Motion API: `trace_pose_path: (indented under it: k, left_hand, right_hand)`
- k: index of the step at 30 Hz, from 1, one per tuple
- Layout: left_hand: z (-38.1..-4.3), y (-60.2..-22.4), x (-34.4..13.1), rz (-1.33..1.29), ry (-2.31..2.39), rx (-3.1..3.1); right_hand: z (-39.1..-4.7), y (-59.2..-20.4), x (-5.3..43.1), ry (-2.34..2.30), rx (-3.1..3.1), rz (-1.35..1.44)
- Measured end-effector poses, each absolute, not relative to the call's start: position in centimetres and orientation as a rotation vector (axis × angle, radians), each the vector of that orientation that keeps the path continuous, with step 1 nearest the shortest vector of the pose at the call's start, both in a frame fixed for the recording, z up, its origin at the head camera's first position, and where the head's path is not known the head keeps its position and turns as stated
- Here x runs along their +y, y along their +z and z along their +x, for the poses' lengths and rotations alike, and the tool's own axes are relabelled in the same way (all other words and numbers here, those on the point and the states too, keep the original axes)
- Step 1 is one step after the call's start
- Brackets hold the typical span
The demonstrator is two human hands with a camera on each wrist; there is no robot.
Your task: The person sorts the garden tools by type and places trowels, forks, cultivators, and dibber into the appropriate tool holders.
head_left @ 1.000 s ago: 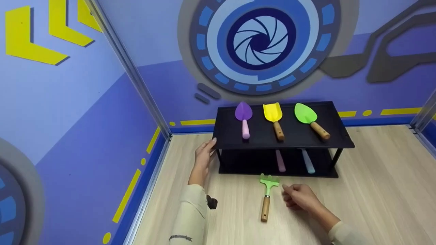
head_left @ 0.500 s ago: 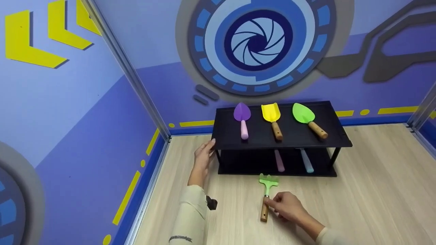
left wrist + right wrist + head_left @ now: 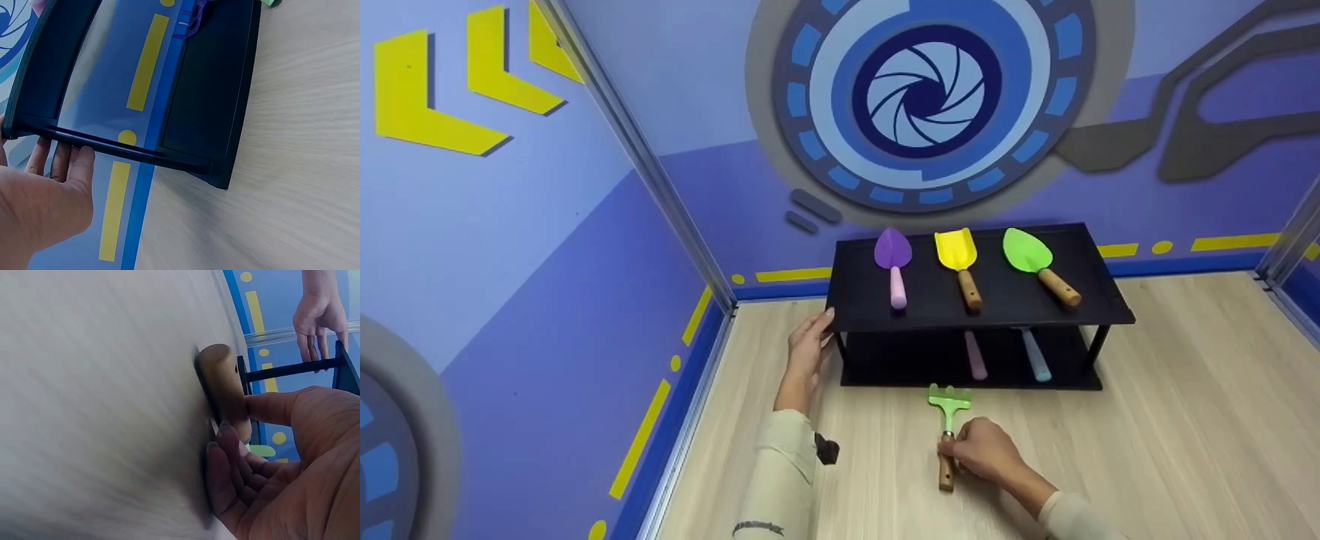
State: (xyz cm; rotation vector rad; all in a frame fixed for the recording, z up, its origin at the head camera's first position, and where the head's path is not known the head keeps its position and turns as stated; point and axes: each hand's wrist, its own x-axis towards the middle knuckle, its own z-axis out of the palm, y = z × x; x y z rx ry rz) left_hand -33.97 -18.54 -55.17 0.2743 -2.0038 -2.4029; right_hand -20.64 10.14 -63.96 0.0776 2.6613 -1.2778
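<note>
A small hand rake (image 3: 949, 409) with green tines and a wooden handle lies on the table in front of the black two-tier shelf (image 3: 855, 300). My right hand (image 3: 990, 450) pinches its wooden handle (image 3: 222, 377) between thumb and fingers; the right wrist view has the handle's end close to the tabletop. At the shelf's left end, my left hand (image 3: 808, 349) holds the upper tier's edge, thumb on top and fingers below, as the left wrist view (image 3: 62, 180) also shows.
A purple trowel (image 3: 894, 251), a yellow scoop (image 3: 958, 251) and a green trowel (image 3: 1027, 251) lie on the upper tier. Below, a pink handle (image 3: 976, 356) and a light blue handle (image 3: 1036, 356) stick out. Printed walls stand behind and at left.
My right hand has moved left from beside the rake and taken hold of its handle. The rake's handle end has shifted slightly. My left hand stays at the shelf.
</note>
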Motion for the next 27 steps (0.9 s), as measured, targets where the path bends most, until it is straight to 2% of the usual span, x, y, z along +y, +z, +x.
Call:
trace_pose_path:
  k: [14, 27]
  left_hand:
    - [-34.0, -55.1, -18.5, 0.261, -2.383, -2.034]
    - [-34.2, -55.3, -18.6, 0.277, -2.393, -2.023]
  right_hand:
    - [-20.7, -63.1, 11.0, -1.354, 2.555, 0.070]
    - [-21.7, -64.4, 12.9, -1.758, 1.821, -0.028]
